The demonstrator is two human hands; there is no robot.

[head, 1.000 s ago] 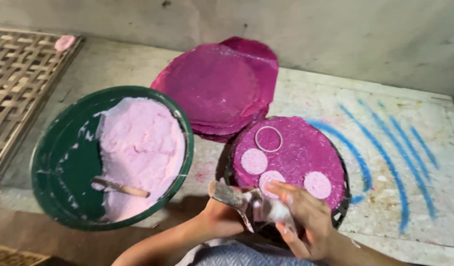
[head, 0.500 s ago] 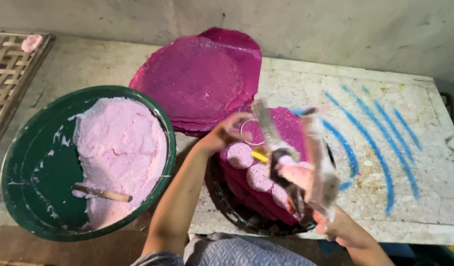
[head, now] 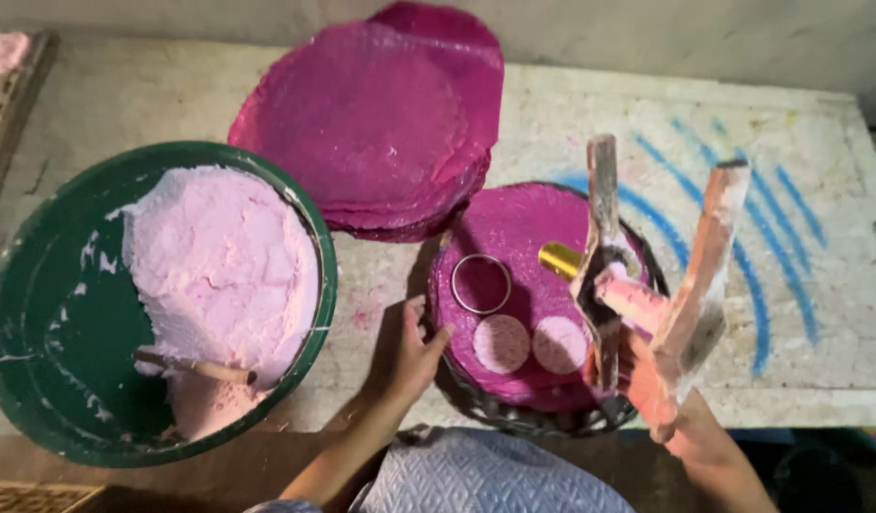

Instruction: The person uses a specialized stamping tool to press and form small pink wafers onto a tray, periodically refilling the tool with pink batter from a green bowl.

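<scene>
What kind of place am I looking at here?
Probably a small hand workshop for food or craft discs, not a home kitchen. A green basin holds pink paste, magenta round sheets are stacked on a stained stone slab, and small pink discs lie beside a metal ring.

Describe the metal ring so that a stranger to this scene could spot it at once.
Find the round magenta sheet lying on the dark basket, right of the big green bowl. The metal ring lies on its left part, by the left hand. Unlike the two pale pink discs below it, it is a hollow silver hoop.
</scene>
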